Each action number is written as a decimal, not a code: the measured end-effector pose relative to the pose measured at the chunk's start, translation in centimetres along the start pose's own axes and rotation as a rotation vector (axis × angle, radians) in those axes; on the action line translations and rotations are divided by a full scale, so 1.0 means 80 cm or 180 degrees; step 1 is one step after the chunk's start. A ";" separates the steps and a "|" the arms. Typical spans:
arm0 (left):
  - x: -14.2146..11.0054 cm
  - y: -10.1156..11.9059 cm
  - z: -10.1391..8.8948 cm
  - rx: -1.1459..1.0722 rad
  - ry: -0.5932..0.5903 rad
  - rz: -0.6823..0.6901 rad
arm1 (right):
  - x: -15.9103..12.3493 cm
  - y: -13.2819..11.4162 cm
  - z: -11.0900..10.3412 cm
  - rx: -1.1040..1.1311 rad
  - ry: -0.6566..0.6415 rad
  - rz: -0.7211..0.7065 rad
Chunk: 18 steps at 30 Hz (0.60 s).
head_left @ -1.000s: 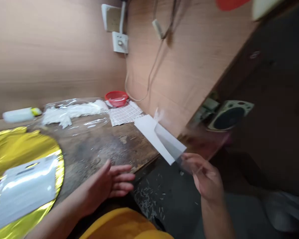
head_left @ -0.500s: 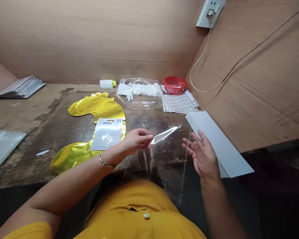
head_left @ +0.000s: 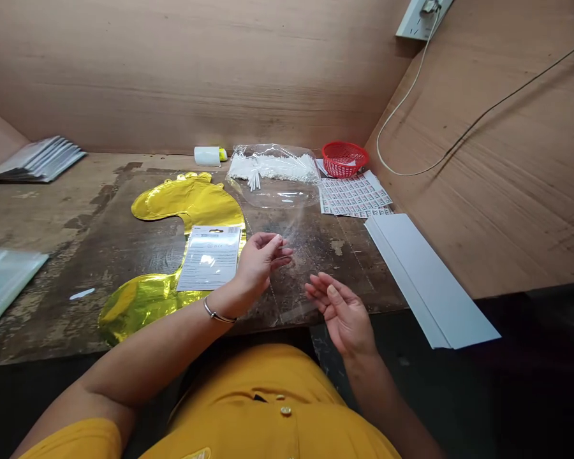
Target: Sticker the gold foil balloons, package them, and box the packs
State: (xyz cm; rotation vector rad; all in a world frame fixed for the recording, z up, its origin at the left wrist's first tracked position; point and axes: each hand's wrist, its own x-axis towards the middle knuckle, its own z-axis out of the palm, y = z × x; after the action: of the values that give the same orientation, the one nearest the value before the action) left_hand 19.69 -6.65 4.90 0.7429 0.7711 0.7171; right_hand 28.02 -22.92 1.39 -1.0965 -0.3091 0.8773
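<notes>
At lower centre of the frame, above a worn wooden table [head_left: 52, 306], the left hand [head_left: 261, 264], one bangle [head_left: 217, 312] at its wrist, pinches a clear plastic sheet [head_left: 294, 296]. The right hand [head_left: 342, 312] hangs open just beside it, fingers [head_left: 318, 287] loose. One gold foil balloon [head_left: 186, 204] lies left; one red basket [head_left: 344, 159] upper right.

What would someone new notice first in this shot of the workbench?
The shiny foot-shaped gold foil balloon catches the eye first, lying left of centre on the dark wooden table. Next comes the small red plastic basket at the back, then the long white folded board at the table's right edge.
</notes>
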 end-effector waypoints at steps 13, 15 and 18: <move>0.009 0.033 -0.036 0.0477 0.0214 0.0819 | 0.026 -0.074 -0.029 -0.3031 0.1202 -0.3343; 0.010 0.038 -0.043 0.0991 0.0252 0.1485 | 0.023 -0.077 -0.028 -0.3817 0.1048 -0.4270; -0.006 0.038 -0.050 0.1945 0.0134 0.2705 | 0.025 -0.066 -0.030 -0.4279 0.0279 -0.4745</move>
State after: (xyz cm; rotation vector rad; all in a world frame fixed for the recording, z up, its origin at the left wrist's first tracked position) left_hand 15.34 -4.11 5.46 1.6633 0.7035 1.2765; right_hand 33.16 -23.88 4.50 -1.5867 -1.5078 -0.9055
